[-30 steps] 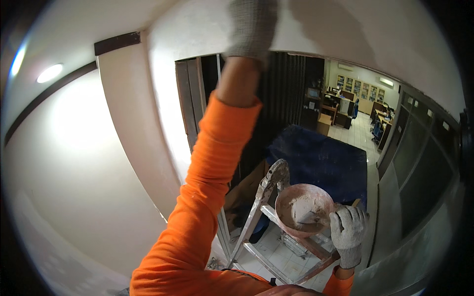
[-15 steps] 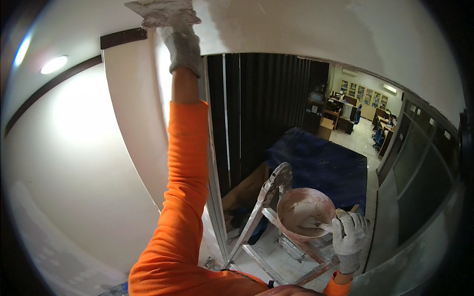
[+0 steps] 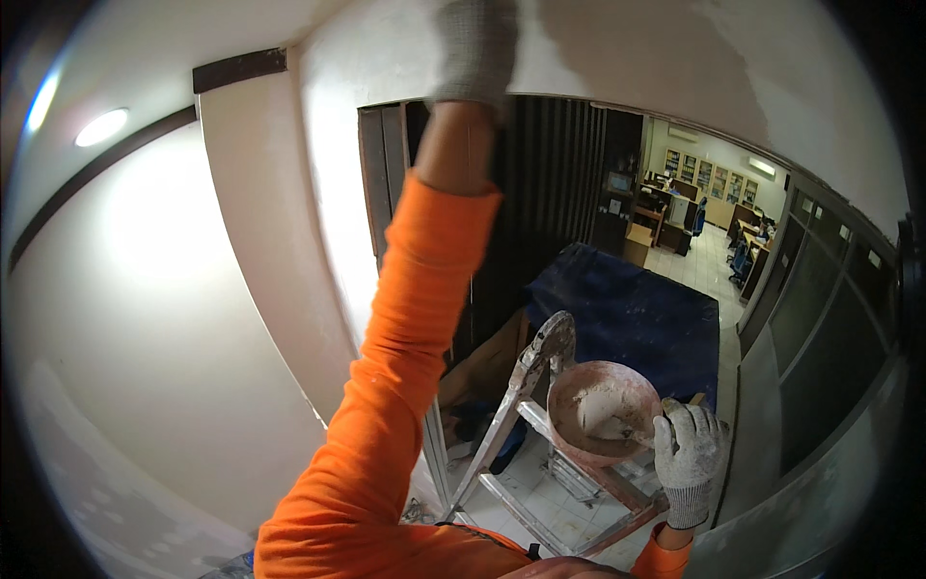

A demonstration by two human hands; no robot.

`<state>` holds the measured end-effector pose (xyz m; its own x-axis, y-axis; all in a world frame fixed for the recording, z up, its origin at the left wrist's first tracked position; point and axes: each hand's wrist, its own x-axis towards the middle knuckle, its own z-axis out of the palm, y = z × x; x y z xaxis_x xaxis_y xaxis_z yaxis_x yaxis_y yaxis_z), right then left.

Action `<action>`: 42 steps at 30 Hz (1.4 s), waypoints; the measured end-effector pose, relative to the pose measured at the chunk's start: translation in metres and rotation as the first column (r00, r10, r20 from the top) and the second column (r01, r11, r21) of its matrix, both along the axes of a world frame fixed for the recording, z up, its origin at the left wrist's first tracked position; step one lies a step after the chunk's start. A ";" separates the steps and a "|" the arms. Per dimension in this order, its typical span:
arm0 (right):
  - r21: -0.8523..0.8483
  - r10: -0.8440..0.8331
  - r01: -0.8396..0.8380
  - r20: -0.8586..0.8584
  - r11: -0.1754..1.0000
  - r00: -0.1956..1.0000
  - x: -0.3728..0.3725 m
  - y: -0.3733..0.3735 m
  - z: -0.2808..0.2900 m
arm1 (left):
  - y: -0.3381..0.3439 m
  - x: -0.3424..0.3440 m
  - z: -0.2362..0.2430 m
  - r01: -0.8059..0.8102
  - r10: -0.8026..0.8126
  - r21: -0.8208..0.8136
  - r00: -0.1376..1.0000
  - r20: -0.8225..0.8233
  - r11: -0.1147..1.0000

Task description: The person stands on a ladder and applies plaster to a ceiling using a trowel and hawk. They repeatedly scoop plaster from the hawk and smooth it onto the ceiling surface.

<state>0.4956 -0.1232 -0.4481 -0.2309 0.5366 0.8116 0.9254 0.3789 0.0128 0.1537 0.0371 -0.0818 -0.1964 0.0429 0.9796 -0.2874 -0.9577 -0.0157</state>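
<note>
My left hand (image 3: 475,50), in a grey knitted glove, reaches up against the pale wall at the top edge of the view. It is smeared by motion, and its fingers and anything in them are out of sight. Lower right, my right hand (image 3: 689,452), in a whitish stained glove, grips the near right rim of a pinkish bowl (image 3: 569,442). Inside the bowl lies off-white paste, with a paste-covered spatula (image 3: 614,427) whose handle end points toward that hand. Close under the bowl stands a splattered metal stepladder (image 3: 509,425).
A dark blue tarp (image 3: 646,309) covers something beyond the ladder. Dark folding panels (image 3: 550,174) fill part of the opening. Glazed partition panels (image 3: 830,357) stand at right, with an office with desks (image 3: 675,212) farther back. A pale pillar (image 3: 256,193) rises on the left.
My left hand has swept to the right along the upper wall; the broad putty knife it held has left the view. My right hand and the bowl have barely shifted.
</note>
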 end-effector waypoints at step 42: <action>-0.653 0.017 0.288 0.419 0.700 0.908 -0.029 0.037 0.003 | -0.125 -0.057 -0.476 0.347 -0.122 -0.846 0.938 0.326 0.406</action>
